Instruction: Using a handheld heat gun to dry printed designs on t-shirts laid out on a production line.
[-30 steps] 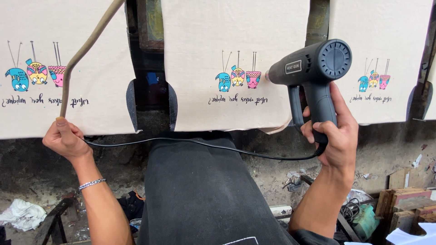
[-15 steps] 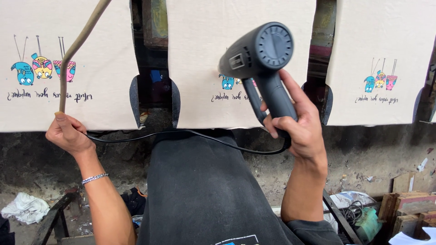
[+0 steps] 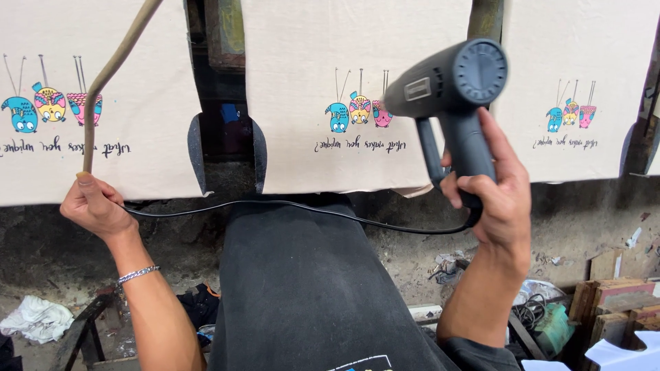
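My right hand (image 3: 496,199) grips the handle of a dark grey heat gun (image 3: 450,86), its nozzle pointing left at the coloured print (image 3: 357,110) on the middle cream cloth panel (image 3: 323,55). A black power cord (image 3: 289,206) runs from the gun's handle leftward to my left hand (image 3: 96,206). That hand is closed on the cord and on a tan hose-like line (image 3: 110,75) rising up across the left cloth panel (image 3: 55,165). A bracelet sits on my left wrist.
A third printed panel (image 3: 584,69) hangs at the right. Dark rounded pallet arms (image 3: 196,154) show between panels. My black apron (image 3: 309,288) fills the lower middle. White rags (image 3: 34,319) lie lower left; wooden blocks (image 3: 619,295) and clutter lower right.
The heat gun has swung left over the middle panel's print and then back right, so it now sits just right of the print. My left hand stays on the cord and hose.
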